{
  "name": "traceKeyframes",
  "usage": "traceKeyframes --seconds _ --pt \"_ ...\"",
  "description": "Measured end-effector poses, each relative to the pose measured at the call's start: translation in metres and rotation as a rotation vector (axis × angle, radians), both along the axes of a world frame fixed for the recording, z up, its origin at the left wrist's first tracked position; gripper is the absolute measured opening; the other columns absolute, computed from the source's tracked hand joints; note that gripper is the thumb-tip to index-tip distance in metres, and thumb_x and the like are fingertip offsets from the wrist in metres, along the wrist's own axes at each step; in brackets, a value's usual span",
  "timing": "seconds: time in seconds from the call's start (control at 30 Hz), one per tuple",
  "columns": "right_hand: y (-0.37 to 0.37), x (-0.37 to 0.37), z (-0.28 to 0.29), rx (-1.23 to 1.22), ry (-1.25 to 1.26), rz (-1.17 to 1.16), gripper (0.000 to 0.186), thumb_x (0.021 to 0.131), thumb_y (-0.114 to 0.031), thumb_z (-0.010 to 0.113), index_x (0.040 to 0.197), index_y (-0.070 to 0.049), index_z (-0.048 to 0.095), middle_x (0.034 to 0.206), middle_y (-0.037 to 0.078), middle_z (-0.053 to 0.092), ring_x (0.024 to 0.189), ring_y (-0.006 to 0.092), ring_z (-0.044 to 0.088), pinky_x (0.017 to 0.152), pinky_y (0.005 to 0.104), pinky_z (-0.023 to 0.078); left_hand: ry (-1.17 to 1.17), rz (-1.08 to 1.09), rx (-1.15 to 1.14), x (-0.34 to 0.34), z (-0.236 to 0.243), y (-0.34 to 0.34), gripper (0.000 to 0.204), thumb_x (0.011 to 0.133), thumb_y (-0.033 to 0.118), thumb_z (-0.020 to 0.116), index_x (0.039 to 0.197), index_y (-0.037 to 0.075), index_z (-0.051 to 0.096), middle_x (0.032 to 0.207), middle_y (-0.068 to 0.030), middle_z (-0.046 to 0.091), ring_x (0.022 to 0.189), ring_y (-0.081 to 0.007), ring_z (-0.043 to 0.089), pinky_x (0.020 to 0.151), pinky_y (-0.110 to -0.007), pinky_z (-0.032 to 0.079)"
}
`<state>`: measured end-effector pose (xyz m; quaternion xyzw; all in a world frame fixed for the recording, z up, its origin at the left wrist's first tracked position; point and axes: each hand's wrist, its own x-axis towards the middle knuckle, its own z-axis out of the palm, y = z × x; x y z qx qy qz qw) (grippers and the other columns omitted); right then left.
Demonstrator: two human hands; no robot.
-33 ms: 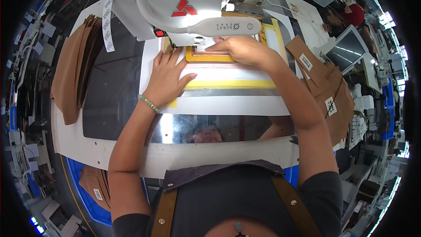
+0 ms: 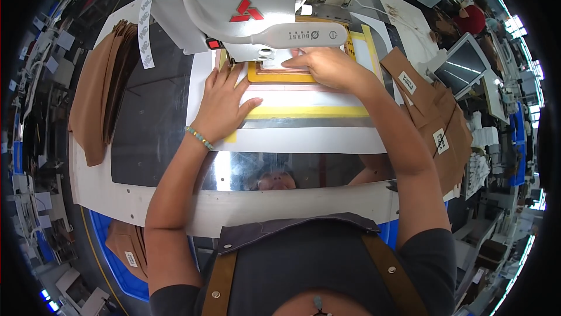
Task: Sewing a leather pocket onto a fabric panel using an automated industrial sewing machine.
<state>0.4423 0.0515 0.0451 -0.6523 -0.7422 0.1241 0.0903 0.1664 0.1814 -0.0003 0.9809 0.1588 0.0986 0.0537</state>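
My left hand [image 2: 225, 100], with a bead bracelet at its wrist, lies flat and spread on a white sheet [image 2: 327, 141]. Its fingertips reach the left side of a yellow frame [image 2: 280, 77] under the sewing machine head [image 2: 239, 12]. Over that frame, my right hand [image 2: 330, 68] stretches its index finger down onto a small white piece [image 2: 270, 65] inside it. The other right fingers are partly hidden by the grey lamp arm [image 2: 301, 35] and the machine. Yellow strips [image 2: 310, 112] run across the template in front of the frame.
Brown fabric pieces [image 2: 96, 100] are stacked at the left. More brown pieces with white labels [image 2: 441, 132] lie at the right, near a tilted screen [image 2: 461, 65]. A shiny metal plate [image 2: 315, 170] lies along the near table edge. Below left stands a blue bin [image 2: 125, 278].
My right index fingertip has shifted slightly to the right over the small white piece. The left hand stays in place.
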Motion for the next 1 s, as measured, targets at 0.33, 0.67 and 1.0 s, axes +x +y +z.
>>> traceKeyframes --seconds 0.33,0.67,1.0 --pt "-0.269 -0.075 0.073 -0.399 0.539 -0.212 0.031 0.099 -0.008 0.064 0.128 -0.008 0.074 0.114 0.013 0.078 0.108 0.0389 0.072 0.094 0.0460 0.057 -0.041 0.202 0.274 -0.110 0.060 0.071 0.072 0.101 0.046 0.069 0.157 0.005 0.052 0.169 -0.0189 0.044 0.157 -0.0398 0.037 0.124 -0.055 0.031" --pt "-0.368 -0.192 0.003 -0.494 0.327 -0.418 0.042 0.097 -0.017 0.065 0.133 0.003 0.065 0.115 0.026 0.071 0.111 0.0446 0.068 0.095 0.0502 0.055 0.361 0.841 0.380 -0.309 0.037 0.340 0.066 0.109 0.051 0.053 0.160 0.010 0.048 0.159 -0.0223 0.053 0.142 -0.0460 0.055 0.118 -0.054 0.045" --pt "-0.385 -0.227 -0.066 -0.087 0.452 -0.331 0.034 0.101 -0.020 0.067 0.132 -0.008 0.074 0.162 0.024 0.047 0.143 0.0418 0.050 0.115 0.0456 0.047 0.201 0.808 0.479 -0.314 0.014 0.292 0.069 0.106 0.055 0.055 0.156 0.007 0.055 0.156 -0.0236 0.057 0.137 -0.0450 0.059 0.116 -0.049 0.049"
